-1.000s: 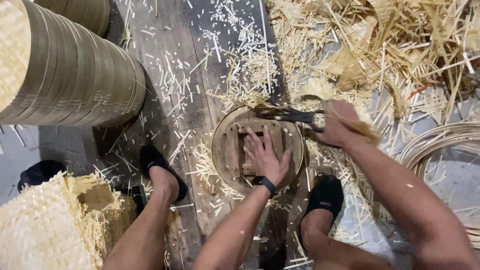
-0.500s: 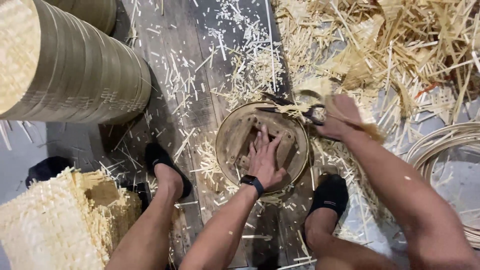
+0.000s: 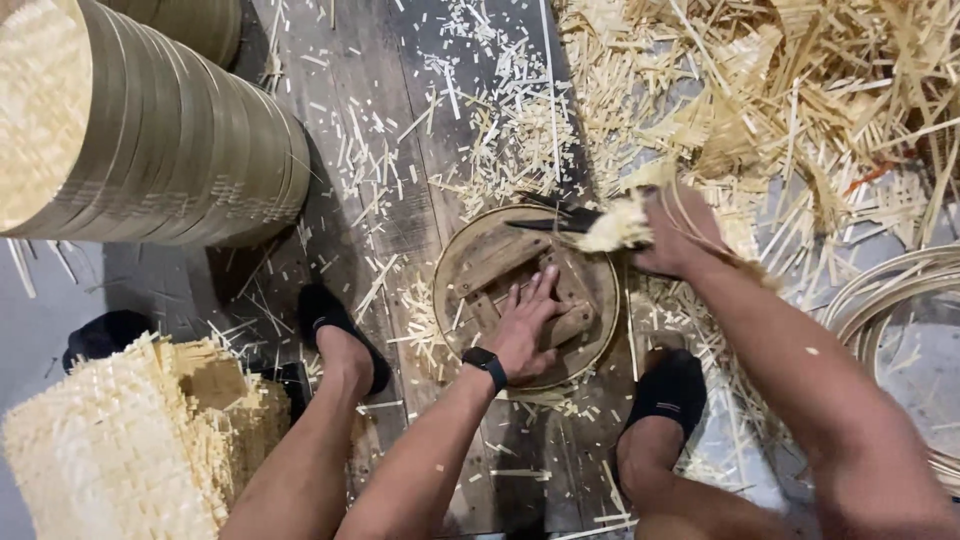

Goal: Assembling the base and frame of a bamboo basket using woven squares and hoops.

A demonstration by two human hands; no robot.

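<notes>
Littered plank floor; left hand (image 3: 527, 325) flat on round slatted frame (image 3: 527, 296); right hand (image 3: 672, 232) gripping shears (image 3: 560, 222).

A round bamboo steamer frame with a thin pale rim and crossed brown wooden slats inside (image 3: 500, 262) lies flat on the dark plank floor, while dark metal shears (image 3: 555, 223) rest across its upper rim, blades pointing left beside a pale tuft of woven bamboo trimmings (image 3: 615, 230) at that rim.
</notes>
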